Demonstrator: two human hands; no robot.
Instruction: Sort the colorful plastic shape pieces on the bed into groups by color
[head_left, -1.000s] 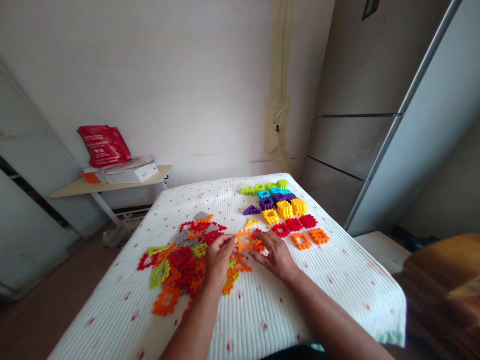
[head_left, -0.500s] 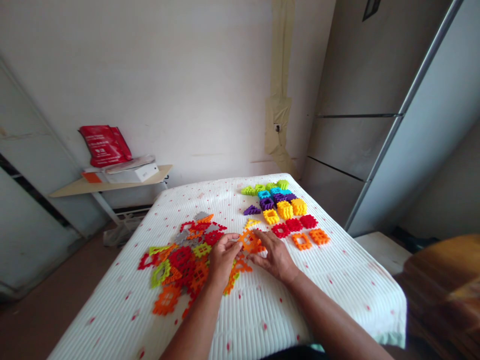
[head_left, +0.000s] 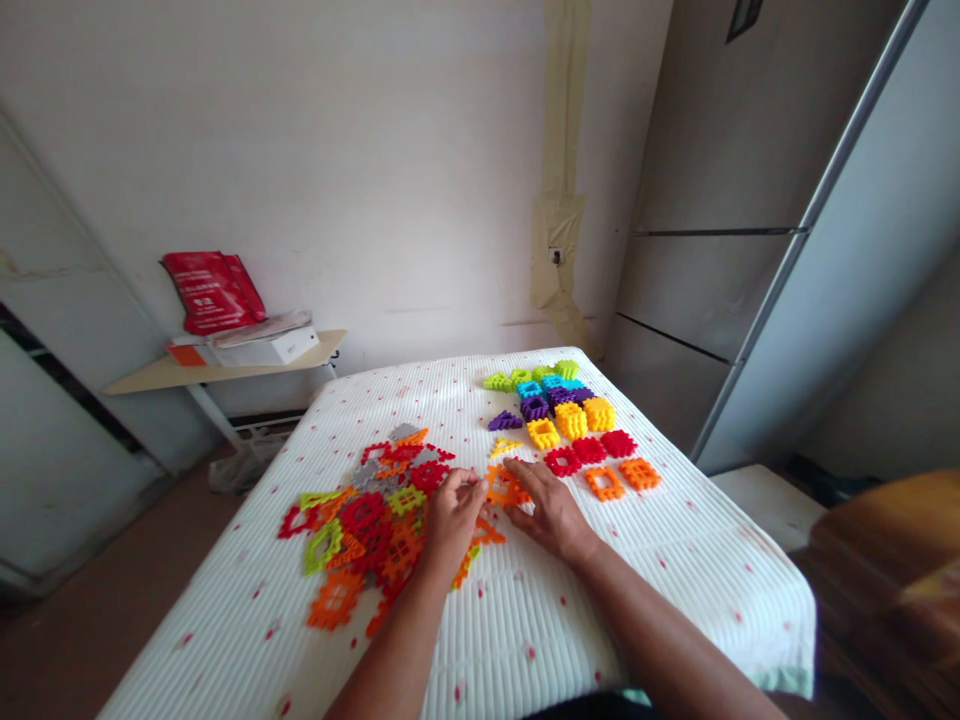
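Observation:
An orange notched building tile (head_left: pixel 504 487) is between my two hands, over the quilted cloth. My right hand (head_left: pixel 553 512) grips its right side, fingers along the far edge and thumb nearer me. My left hand (head_left: pixel 454 510) is closed in a pinch just left of the tile; anything between its fingertips is hidden. Beneath and beside my left hand spreads a loose pile of red, orange, grey and lime tiles, among them a red tile (head_left: pixel 362 510) and a lime tile (head_left: pixel 406 500). Another orange tile (head_left: pixel 489 532) lies just below the hands.
Tiles stand in colour rows at the right: orange tiles (head_left: pixel 640 473), red tiles (head_left: pixel 589 451), yellow tiles (head_left: pixel 571 421), purple tiles (head_left: pixel 534 408), blue and lime ones behind. A yellow triangle (head_left: pixel 506 446) lies nearby. A side table (head_left: pixel 142 376) stands left, a refrigerator (head_left: pixel 697 290) right.
The orange tile and my right hand have shifted very slightly right. My left fingertips have drawn back a little from the tile's left edge.

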